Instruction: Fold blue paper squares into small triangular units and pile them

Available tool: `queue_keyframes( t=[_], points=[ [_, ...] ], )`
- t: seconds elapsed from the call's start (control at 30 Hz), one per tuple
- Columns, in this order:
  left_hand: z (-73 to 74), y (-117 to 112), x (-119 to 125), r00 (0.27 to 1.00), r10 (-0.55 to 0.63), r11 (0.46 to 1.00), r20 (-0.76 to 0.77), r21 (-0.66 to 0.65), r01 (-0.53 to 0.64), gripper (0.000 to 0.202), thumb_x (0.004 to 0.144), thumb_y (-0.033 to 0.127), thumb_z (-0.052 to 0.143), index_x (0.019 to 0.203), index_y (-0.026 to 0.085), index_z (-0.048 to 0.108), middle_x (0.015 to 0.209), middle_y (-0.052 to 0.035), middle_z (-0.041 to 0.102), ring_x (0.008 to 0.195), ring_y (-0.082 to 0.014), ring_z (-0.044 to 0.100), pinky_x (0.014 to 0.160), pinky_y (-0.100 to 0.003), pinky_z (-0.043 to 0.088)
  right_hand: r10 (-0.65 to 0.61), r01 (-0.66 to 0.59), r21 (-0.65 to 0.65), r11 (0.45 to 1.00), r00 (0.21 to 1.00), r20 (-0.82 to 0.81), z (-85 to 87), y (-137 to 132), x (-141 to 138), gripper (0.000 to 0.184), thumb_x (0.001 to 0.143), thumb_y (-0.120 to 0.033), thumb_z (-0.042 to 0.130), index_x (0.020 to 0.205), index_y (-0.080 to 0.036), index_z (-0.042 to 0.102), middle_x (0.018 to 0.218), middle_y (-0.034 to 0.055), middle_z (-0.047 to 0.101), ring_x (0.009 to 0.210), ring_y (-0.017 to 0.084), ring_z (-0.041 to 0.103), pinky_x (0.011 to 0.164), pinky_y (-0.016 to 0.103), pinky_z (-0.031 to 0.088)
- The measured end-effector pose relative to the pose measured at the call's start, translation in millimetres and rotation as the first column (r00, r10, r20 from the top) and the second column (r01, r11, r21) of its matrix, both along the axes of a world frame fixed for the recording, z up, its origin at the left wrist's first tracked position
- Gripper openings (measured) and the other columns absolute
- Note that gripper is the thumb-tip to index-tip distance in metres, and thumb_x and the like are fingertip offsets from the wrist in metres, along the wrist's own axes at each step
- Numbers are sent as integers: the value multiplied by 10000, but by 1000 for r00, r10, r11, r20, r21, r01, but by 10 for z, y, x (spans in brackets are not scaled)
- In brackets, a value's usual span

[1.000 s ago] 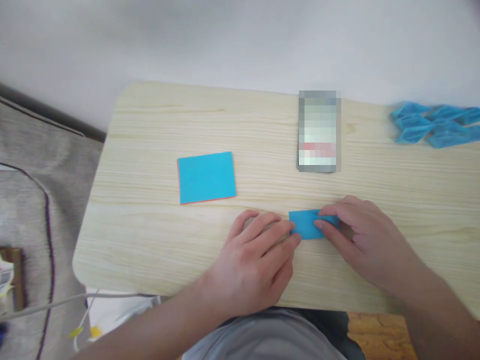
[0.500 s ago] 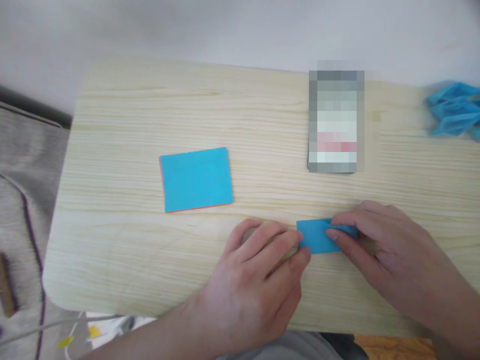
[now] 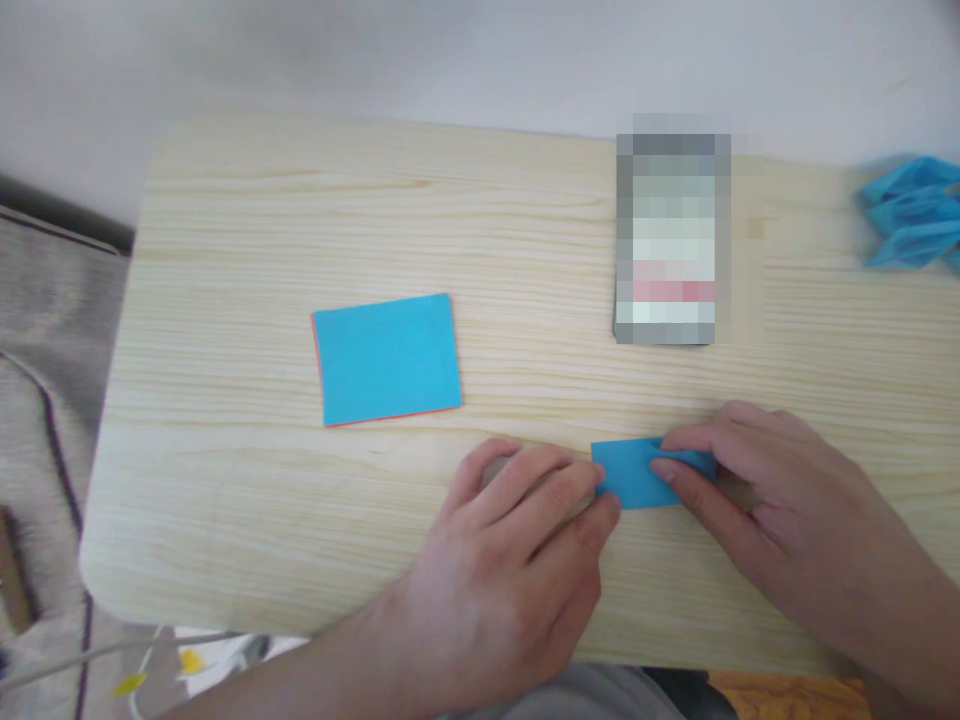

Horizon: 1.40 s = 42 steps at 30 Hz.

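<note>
Folded blue paper (image 3: 634,478) lies near the worktop's (image 3: 225,480) front edge. From the left I see a blue sheet stack (image 3: 386,358), then the left hand (image 3: 517,560), fingers together, tips touching the paper's left edge. The right hand's (image 3: 787,510) fingers seem to pinch its right end.

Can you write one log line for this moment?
left hand: fingertips on folded blue paper | right hand: pinching same paper | blue stack: apart
</note>
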<state>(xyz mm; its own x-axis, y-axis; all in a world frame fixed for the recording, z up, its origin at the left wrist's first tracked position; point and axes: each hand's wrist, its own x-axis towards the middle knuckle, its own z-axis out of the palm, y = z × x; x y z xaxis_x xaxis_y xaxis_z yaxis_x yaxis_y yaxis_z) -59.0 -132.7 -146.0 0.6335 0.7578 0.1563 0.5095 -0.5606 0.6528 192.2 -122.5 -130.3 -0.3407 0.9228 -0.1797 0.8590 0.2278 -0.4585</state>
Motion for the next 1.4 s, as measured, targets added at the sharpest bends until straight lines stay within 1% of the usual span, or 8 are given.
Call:
queue_keyframes(
  t=[0.2,0.37,0.53,0.67,0.83,1.03,1.27,1.4],
  points=[
    [-2,-3,12,1000,14,1000,-12,18,-14,300,909,155,655,1196,218,716,1269,-35,708,1226,-241,584,1071,-470,417,-106,105,56,993,994,15,-12,-22,-54,178,966,-412,615,1034,-253,658,934,31,700,864,226,629,796,383,449],
    [0,5,20,999,13,1000,-32,23,-12,282,917,159,646,1181,222,720,1262,-30,713,1210,-234,585,1066,-460,410,-254,251,153,956,967,-2,-50,-143,-98,269,935,-415,652,1152,-257,638,1024,42,718,845,221,658,778,377,486],
    [8,17,29,999,9,1000,-40,27,-8,282,916,168,647,1184,221,714,1250,-32,717,1214,-239,585,1067,-455,409,-370,364,195,911,929,-4,-85,-240,-147,273,946,-384,645,1196,-276,633,965,34,709,773,203,661,729,365,490],
    [25,20,29,999,14,1000,-43,8,-13,264,914,166,650,1167,206,715,1232,-28,721,1203,-234,586,1057,-452,415,-374,367,207,907,928,-7,-91,-252,-178,215,950,-360,644,1150,-282,638,879,12,688,748,191,653,728,357,475],
    [10,15,32,999,9,1000,-35,-8,-10,275,920,161,643,1182,207,711,1255,-16,714,1208,-224,579,1070,-456,405,-352,341,210,916,936,16,-96,-241,-184,198,957,-362,631,1131,-267,639,897,18,682,738,186,639,708,352,452],
    [5,0,30,999,13,1000,-35,5,-13,278,926,161,636,1186,218,713,1251,-30,716,1217,-238,574,1072,-476,401,-382,367,237,899,924,16,-121,-246,-209,186,948,-354,638,1105,-256,651,862,17,669,712,183,622,708,358,448],
    [-3,-14,46,998,52,998,-27,42,-50,241,934,197,639,1152,247,728,1245,-22,721,1187,-243,583,1062,-495,384,-464,448,304,841,885,-22,-199,-333,-251,251,915,-377,685,1123,-237,662,862,29,666,723,191,607,712,364,457],
    [-15,-31,59,997,75,995,-36,68,-72,200,934,208,643,1101,266,737,1229,-7,727,1179,-244,585,1063,-499,370,-456,441,343,829,889,-43,-257,-347,-216,266,923,-385,678,1134,-224,653,826,21,642,756,201,602,753,373,456]
  ],
)
